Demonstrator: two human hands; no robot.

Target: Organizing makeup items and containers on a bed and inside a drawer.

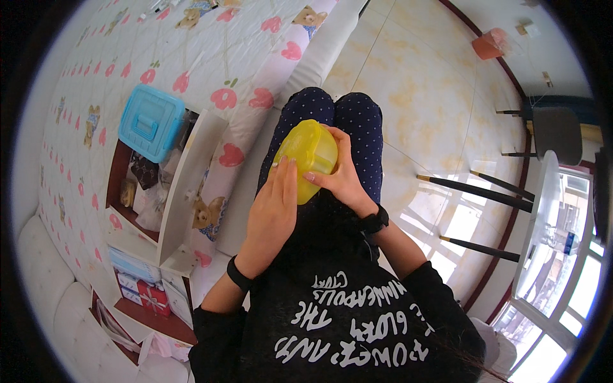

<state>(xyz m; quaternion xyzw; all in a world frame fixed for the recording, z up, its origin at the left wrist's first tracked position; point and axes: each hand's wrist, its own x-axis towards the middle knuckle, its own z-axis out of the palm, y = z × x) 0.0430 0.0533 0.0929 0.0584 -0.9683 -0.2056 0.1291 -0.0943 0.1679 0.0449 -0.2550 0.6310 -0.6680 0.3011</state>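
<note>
A round yellow plastic container with a scalloped yellow lid [300, 148] is tilted above my lap, over dark polka-dot trousers [366, 119]. Its pale translucent side faces right. My left hand [273, 191] lies with its fingers flat against the lid. My right hand [342, 174] grips the container's side, the thumb in front and the fingers around the far edge. Each wrist wears a black band. The side of the container turned away from me is hidden.
A bed with a heart-and-bear cover [191, 62] lies left. Beside me stands an open drawer unit [184, 186] holding bags and a blue lidded box [151, 123]. A red gift box [153, 298] sits in a lower compartment. A white table [539, 225] and grey chair [558, 134] stand right.
</note>
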